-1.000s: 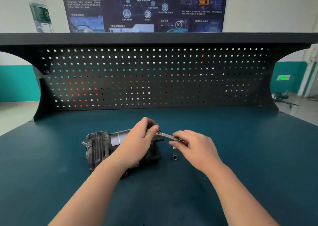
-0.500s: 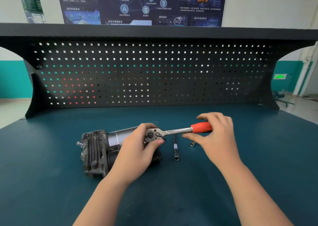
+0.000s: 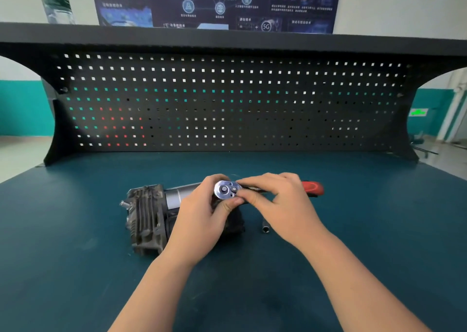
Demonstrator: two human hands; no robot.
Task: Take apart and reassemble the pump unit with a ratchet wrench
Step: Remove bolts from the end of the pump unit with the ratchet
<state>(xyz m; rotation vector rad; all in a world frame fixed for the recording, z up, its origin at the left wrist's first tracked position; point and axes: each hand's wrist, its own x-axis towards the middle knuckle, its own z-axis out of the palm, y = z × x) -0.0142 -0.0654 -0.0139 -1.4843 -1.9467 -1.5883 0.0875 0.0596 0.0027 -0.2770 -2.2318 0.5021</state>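
Toward the table's (image 3: 75, 268) near edge, left of middle, the pump unit (image 3: 149, 218) lies on its side, well clear of every edge. My left hand (image 3: 202, 220) curls round the ratchet wrench (image 3: 226, 190) head, steadying it face-up above the pump. My right hand (image 3: 278, 203) pinches at its switch, probably setting direction. A socket (image 3: 265, 228) waits just beside; open table stretches rightward.

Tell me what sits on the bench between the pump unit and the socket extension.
Head view: only bare blue bench top lies between the pump unit and the socket extension; the hands and wrench are above it.
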